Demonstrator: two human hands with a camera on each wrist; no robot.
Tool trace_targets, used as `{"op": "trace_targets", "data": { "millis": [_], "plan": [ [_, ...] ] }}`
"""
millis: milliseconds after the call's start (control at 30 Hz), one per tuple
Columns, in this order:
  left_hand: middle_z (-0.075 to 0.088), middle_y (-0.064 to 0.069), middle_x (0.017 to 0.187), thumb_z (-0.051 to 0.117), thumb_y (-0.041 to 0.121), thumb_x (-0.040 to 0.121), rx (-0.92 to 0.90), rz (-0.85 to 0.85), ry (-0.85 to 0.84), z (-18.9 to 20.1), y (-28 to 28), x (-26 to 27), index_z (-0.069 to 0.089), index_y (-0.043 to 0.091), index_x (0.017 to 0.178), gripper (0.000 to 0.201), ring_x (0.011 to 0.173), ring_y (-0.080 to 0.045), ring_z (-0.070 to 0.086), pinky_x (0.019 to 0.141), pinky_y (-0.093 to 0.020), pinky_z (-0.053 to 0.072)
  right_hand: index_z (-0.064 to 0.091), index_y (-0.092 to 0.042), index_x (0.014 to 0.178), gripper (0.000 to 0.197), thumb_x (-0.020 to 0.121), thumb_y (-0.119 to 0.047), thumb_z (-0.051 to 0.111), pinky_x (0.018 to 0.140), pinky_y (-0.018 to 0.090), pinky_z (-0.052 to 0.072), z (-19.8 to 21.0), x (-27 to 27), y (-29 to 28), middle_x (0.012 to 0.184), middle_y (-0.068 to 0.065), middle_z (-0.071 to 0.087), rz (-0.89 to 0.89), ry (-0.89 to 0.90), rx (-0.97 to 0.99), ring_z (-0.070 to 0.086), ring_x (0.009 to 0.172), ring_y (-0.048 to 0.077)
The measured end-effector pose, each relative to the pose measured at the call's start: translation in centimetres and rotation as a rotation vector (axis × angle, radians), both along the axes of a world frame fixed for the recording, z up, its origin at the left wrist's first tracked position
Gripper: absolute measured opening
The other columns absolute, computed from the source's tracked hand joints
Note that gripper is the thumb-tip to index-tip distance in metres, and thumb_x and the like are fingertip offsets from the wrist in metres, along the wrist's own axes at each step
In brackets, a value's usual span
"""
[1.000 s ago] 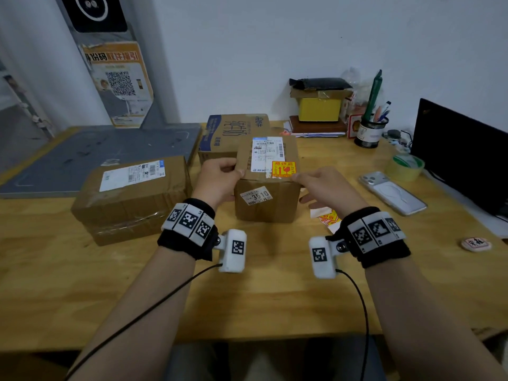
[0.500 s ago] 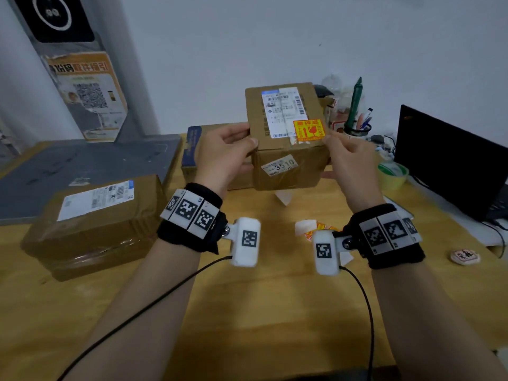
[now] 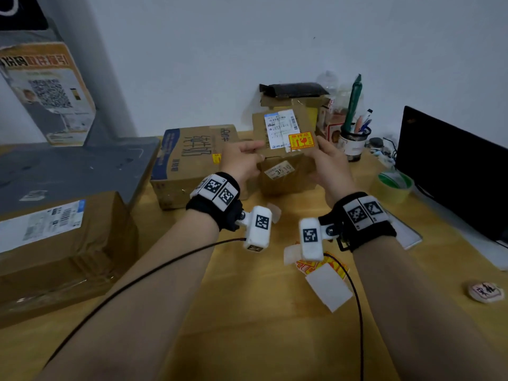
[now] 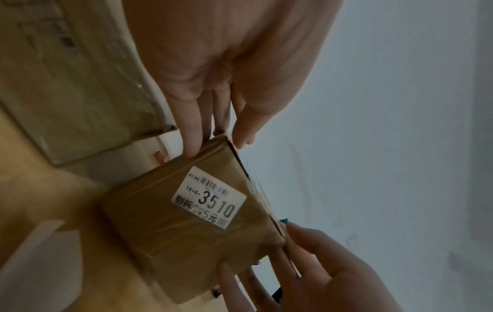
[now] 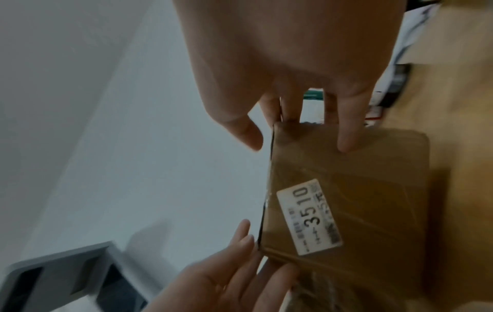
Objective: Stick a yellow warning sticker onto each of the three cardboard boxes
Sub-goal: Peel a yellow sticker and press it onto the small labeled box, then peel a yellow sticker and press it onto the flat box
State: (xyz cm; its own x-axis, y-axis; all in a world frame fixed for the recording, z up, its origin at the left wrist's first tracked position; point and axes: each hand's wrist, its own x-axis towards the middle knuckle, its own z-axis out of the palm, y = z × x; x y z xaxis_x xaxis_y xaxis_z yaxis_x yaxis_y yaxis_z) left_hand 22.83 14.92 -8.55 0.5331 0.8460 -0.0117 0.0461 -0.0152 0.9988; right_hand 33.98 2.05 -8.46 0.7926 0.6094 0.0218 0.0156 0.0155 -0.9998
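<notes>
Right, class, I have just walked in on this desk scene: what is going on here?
A person holds a small cardboard box between both hands, the left hand at one side and the right hand at the other, at the back of the wooden desk. A yellow warning sticker is already on its top, beside a white shipping label. The printed box to the left also shows a small yellow patch. The taped box shows no sticker. Spare stickers lie on the desk.
</notes>
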Motion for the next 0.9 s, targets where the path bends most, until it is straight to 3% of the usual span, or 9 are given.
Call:
{"op": "trace_targets", "data": {
  "millis": [167, 300, 433, 567, 700, 767, 800, 867, 900],
  "plan": [
    [0.065, -0.010, 0.134, 0.061, 0.008, 0.098, -0.053, -0.008, -0.017, -1.5, -0.1, 0.5, 0.074, 0.017, 0.110, 0.020, 0.115, -0.022, 0.064, 0.082, -0.025, 0.057, 0.059, -0.035, 0.137, 0.047, 0.101, -0.006, 0.052, 0.072, 0.027, 0.057, -1.8, 0.9, 0.1, 0.112, -0.013, 0.073, 0.130, 0.083, -0.070, 0.068, 0.090, 0.000],
    [0.067, -0.004, 0.121, 0.057, 0.010, 0.100, -0.006, 0.041, -0.041, -0.7, -1.1, -0.8, 0.073, 0.015, 0.114, 0.022, 0.117, -0.020, 0.062, 0.092, -0.035, 0.058, 0.049, -0.032, 0.146, 0.054, 0.097, -0.013, 0.060, 0.081, 0.030, 0.047, -1.0, -0.1, 0.0, 0.131, -0.009, 0.061, 0.105, 0.007, -0.174, 0.058, 0.115, 0.013],
    [0.065, 0.017, 0.098, 0.058, 0.006, 0.097, 0.146, 0.102, -0.063, 0.5, -2.4, -3.6, 0.074, 0.019, 0.110, 0.025, 0.097, -0.001, 0.062, 0.096, -0.039, 0.058, 0.041, -0.034, 0.150, 0.066, 0.089, -0.029, 0.067, 0.098, 0.040, 0.044, 0.3, -2.3, -0.5, 0.148, -0.003, 0.043, 0.001, -0.118, -0.311, 0.047, 0.127, 0.021],
    [0.068, 0.019, 0.104, 0.057, 0.012, 0.096, 0.303, 0.150, -0.077, 1.8, -4.2, -8.1, 0.072, 0.031, 0.098, 0.024, 0.111, -0.006, 0.061, 0.101, -0.038, 0.052, 0.059, -0.025, 0.136, 0.041, 0.095, -0.026, 0.064, 0.070, 0.025, 0.041, 2.0, -6.5, -1.5, 0.139, 0.000, 0.053, 0.084, -0.184, -0.290, 0.053, 0.107, 0.013],
    [0.071, 0.014, 0.110, 0.055, 0.014, 0.097, 0.402, 0.232, -0.080, 2.3, -5.4, -13.5, 0.073, 0.028, 0.102, 0.024, 0.105, 0.000, 0.063, 0.085, -0.013, 0.046, 0.068, -0.023, 0.123, 0.027, 0.096, -0.026, 0.064, 0.065, 0.023, 0.037, 2.9, -11.6, -2.3, 0.114, -0.009, 0.062, 0.218, -0.277, -0.328, 0.053, 0.094, 0.004],
    [0.071, 0.013, 0.110, 0.054, 0.013, 0.094, 0.413, 0.269, -0.069, 2.3, -5.8, -16.1, 0.073, 0.029, 0.102, 0.026, 0.098, 0.002, 0.065, 0.082, -0.015, 0.049, 0.070, -0.024, 0.120, 0.024, 0.097, -0.026, 0.064, 0.062, 0.021, 0.035, 3.2, -14.1, -2.5, 0.100, -0.016, 0.059, 0.277, -0.304, -0.351, 0.052, 0.091, 0.005],
    [0.070, 0.011, 0.116, 0.053, 0.013, 0.093, 0.430, 0.293, -0.039, 2.1, -5.8, -17.4, 0.072, 0.031, 0.101, 0.027, 0.106, -0.003, 0.065, 0.092, -0.019, 0.049, 0.071, -0.024, 0.119, 0.023, 0.097, -0.026, 0.064, 0.062, 0.021, 0.034, 3.3, -15.3, -2.5, 0.099, -0.016, 0.058, 0.310, -0.320, -0.361, 0.051, 0.091, 0.006],
    [0.062, 0.006, 0.138, 0.054, 0.016, 0.093, 0.517, 0.377, 0.118, 2.0, -5.6, -19.9, 0.071, 0.033, 0.103, 0.026, 0.137, -0.015, 0.049, 0.122, -0.036, 0.019, 0.072, -0.026, 0.115, 0.020, 0.098, -0.025, 0.063, 0.061, 0.021, 0.033, 3.4, -17.6, -2.6, 0.098, -0.015, 0.058, 0.368, -0.356, -0.386, 0.049, 0.083, 0.001],
    [0.055, 0.004, 0.147, 0.056, 0.018, 0.093, 0.563, 0.426, 0.233, 2.0, -5.5, -21.2, 0.070, 0.035, 0.105, 0.025, 0.148, -0.019, 0.035, 0.124, -0.048, 0.003, 0.072, -0.028, 0.113, 0.018, 0.098, -0.025, 0.063, 0.061, 0.021, 0.032, 3.5, -18.7, -2.6, 0.100, -0.015, 0.058, 0.392, -0.366, -0.402, 0.047, 0.080, -0.001]
  ]
}}
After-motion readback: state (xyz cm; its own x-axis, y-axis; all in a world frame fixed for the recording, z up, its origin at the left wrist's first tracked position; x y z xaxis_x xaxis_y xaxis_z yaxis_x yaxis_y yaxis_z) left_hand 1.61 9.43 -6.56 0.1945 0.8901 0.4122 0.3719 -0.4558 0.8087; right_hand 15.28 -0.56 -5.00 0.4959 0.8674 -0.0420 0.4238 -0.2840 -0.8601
